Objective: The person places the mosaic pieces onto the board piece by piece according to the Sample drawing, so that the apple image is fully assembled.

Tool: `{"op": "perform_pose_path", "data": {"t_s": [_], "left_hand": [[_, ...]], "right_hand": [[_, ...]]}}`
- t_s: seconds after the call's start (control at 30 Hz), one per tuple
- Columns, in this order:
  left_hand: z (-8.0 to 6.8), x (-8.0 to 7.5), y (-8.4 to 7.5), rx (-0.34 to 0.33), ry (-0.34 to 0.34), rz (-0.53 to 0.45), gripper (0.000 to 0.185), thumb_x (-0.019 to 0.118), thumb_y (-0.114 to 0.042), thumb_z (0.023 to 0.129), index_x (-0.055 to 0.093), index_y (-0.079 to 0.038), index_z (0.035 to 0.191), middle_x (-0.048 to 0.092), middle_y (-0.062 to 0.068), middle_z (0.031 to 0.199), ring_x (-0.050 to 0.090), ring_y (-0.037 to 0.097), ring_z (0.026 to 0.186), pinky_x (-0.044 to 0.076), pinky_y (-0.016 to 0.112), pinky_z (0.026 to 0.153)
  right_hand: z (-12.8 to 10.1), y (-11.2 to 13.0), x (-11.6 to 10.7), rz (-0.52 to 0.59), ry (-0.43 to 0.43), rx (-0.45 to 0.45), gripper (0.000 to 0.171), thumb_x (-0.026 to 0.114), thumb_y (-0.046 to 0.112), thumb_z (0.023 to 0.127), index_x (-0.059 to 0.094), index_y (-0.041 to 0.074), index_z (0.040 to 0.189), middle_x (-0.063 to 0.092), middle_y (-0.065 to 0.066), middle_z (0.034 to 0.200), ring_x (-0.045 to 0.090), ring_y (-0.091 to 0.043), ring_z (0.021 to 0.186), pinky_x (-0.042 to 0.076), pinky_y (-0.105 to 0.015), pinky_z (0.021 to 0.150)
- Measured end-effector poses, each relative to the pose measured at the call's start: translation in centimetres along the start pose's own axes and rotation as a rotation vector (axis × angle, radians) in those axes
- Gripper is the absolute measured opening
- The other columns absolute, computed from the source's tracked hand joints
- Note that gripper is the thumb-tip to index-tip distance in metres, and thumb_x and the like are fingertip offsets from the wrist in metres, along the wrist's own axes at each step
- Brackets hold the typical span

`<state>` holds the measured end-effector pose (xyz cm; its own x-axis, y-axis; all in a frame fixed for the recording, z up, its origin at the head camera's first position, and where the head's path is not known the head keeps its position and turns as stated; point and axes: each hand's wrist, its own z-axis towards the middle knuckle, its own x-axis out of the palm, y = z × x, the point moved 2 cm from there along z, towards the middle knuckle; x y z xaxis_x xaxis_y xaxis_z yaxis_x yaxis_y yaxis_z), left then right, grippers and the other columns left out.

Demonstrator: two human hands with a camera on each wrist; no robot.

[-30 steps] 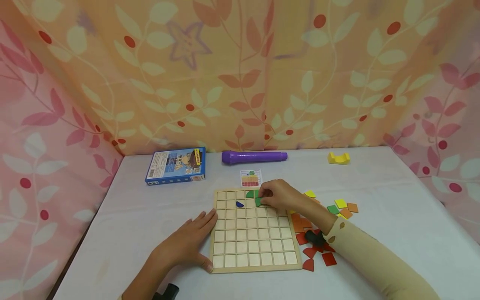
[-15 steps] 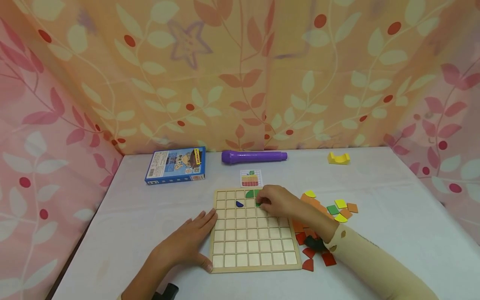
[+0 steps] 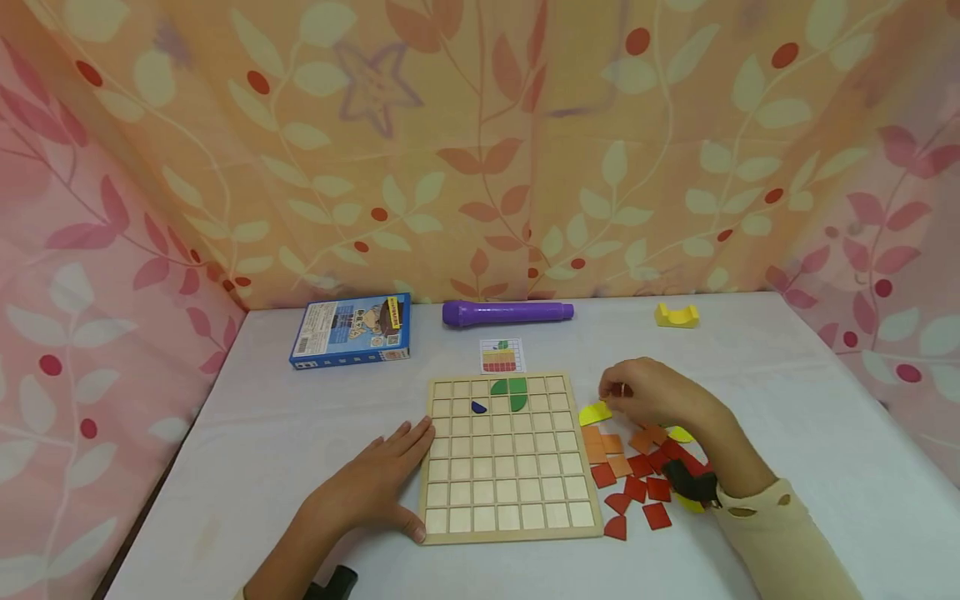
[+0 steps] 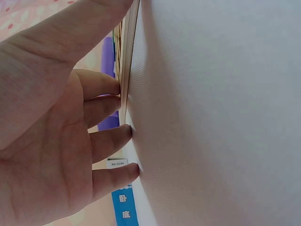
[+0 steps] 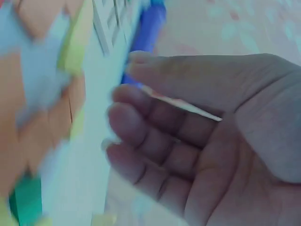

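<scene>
A wooden grid board lies on the white table. Three green pieces and a blue piece sit in its upper rows. My left hand lies flat beside the board, its straight fingers against the board's left edge. My right hand hovers over the loose tiles to the right of the board, which are red, orange and yellow. It pinches a thin tile between thumb and fingers, seen edge-on and blurred.
A blue box, a purple tube, a small pattern card and a yellow block lie at the back of the table. Patterned curtains close in the table on three sides.
My right hand left the green pieces on the board, moved right to the loose tiles and took hold of one. The left hand has stayed in place.
</scene>
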<state>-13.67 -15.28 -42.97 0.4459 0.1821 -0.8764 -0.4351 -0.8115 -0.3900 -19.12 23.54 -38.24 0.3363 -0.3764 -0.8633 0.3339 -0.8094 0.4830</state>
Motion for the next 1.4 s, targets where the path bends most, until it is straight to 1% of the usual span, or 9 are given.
{"op": "perform_pose_path", "data": {"t_s": [0.13, 0.2, 0.3, 0.33, 0.4, 0.63, 0.83, 1.17, 1.4], "left_hand": [[-0.1, -0.1, 0.0, -0.001, -0.004, -0.002, 0.135, 0.087, -0.065, 0.054, 0.025, -0.007, 0.159, 0.017, 0.007, 0.166, 0.015, 0.034, 0.151, 0.021, 0.059, 0.116], [-0.1, -0.1, 0.0, 0.001, -0.007, -0.004, 0.135, 0.087, -0.064, 0.054, 0.025, -0.006, 0.159, 0.017, 0.007, 0.166, 0.015, 0.034, 0.151, 0.021, 0.059, 0.116], [-0.1, 0.0, 0.1, 0.002, -0.009, -0.011, 0.135, 0.086, -0.065, 0.054, 0.025, -0.007, 0.159, 0.017, 0.007, 0.166, 0.015, 0.034, 0.151, 0.021, 0.059, 0.116], [-0.1, 0.0, 0.1, 0.002, -0.009, -0.013, 0.135, 0.086, -0.065, 0.054, 0.025, -0.007, 0.159, 0.017, 0.007, 0.166, 0.015, 0.034, 0.151, 0.021, 0.059, 0.116], [-0.1, 0.1, 0.1, 0.004, -0.009, -0.021, 0.135, 0.086, -0.065, 0.054, 0.026, -0.007, 0.159, 0.017, 0.007, 0.166, 0.015, 0.034, 0.151, 0.021, 0.059, 0.117], [-0.2, 0.1, 0.0, 0.01, -0.011, -0.022, 0.135, 0.086, -0.066, 0.053, 0.026, -0.008, 0.159, 0.017, 0.007, 0.166, 0.015, 0.034, 0.151, 0.021, 0.059, 0.117], [-0.1, 0.1, -0.1, 0.008, -0.008, -0.016, 0.135, 0.086, -0.066, 0.053, 0.026, -0.008, 0.159, 0.017, 0.006, 0.166, 0.014, 0.033, 0.151, 0.021, 0.059, 0.117], [-0.1, 0.0, -0.1, 0.001, -0.005, -0.002, 0.135, 0.086, -0.066, 0.054, 0.025, -0.008, 0.159, 0.017, 0.007, 0.166, 0.015, 0.033, 0.151, 0.021, 0.058, 0.117], [-0.1, -0.1, -0.1, 0.001, 0.003, -0.006, 0.134, 0.086, -0.065, 0.055, 0.026, -0.007, 0.159, 0.017, 0.007, 0.166, 0.014, 0.034, 0.151, 0.021, 0.059, 0.116]], "right_hand": [[-1.7, -2.2, -1.0, -0.034, 0.05, 0.137, 0.007, 0.072, 0.004, 0.087, 0.068, 0.009, 0.084, 0.057, 0.001, 0.076, 0.051, -0.018, 0.071, 0.048, -0.031, 0.062], [-2.1, -3.1, -1.2, -0.051, 0.082, 0.217, 0.009, 0.074, 0.003, 0.084, 0.067, 0.009, 0.085, 0.056, -0.001, 0.076, 0.051, -0.019, 0.07, 0.049, -0.031, 0.061], [-2.5, -4.2, -1.3, -0.042, 0.138, 0.331, 0.014, 0.077, 0.002, 0.082, 0.066, 0.007, 0.09, 0.056, -0.006, 0.081, 0.051, -0.022, 0.072, 0.053, -0.033, 0.062], [-2.6, -4.4, -1.3, -0.037, 0.152, 0.358, 0.017, 0.078, 0.002, 0.081, 0.066, 0.007, 0.091, 0.056, -0.007, 0.082, 0.052, -0.023, 0.073, 0.054, -0.033, 0.063], [-2.6, -4.8, -1.2, -0.029, 0.168, 0.383, 0.019, 0.08, 0.002, 0.08, 0.065, 0.007, 0.092, 0.057, -0.008, 0.083, 0.053, -0.023, 0.074, 0.056, -0.034, 0.064], [-2.8, -5.4, -0.8, -0.003, 0.178, 0.374, 0.023, 0.082, 0.003, 0.078, 0.062, 0.008, 0.088, 0.055, -0.007, 0.081, 0.052, -0.023, 0.075, 0.055, -0.033, 0.065], [-3.0, -5.8, -0.8, -0.007, 0.183, 0.353, 0.024, 0.083, 0.006, 0.079, 0.06, 0.008, 0.085, 0.054, -0.006, 0.079, 0.052, -0.022, 0.074, 0.052, -0.033, 0.064], [-2.9, -5.5, -1.1, 0.004, 0.179, 0.347, 0.021, 0.082, 0.013, 0.082, 0.061, 0.009, 0.082, 0.055, -0.004, 0.078, 0.052, -0.021, 0.072, 0.05, -0.033, 0.063], [-2.8, -4.8, -1.4, 0.01, 0.145, 0.331, 0.021, 0.082, 0.015, 0.082, 0.062, 0.01, 0.08, 0.055, -0.004, 0.077, 0.052, -0.021, 0.07, 0.05, -0.033, 0.061]]}}
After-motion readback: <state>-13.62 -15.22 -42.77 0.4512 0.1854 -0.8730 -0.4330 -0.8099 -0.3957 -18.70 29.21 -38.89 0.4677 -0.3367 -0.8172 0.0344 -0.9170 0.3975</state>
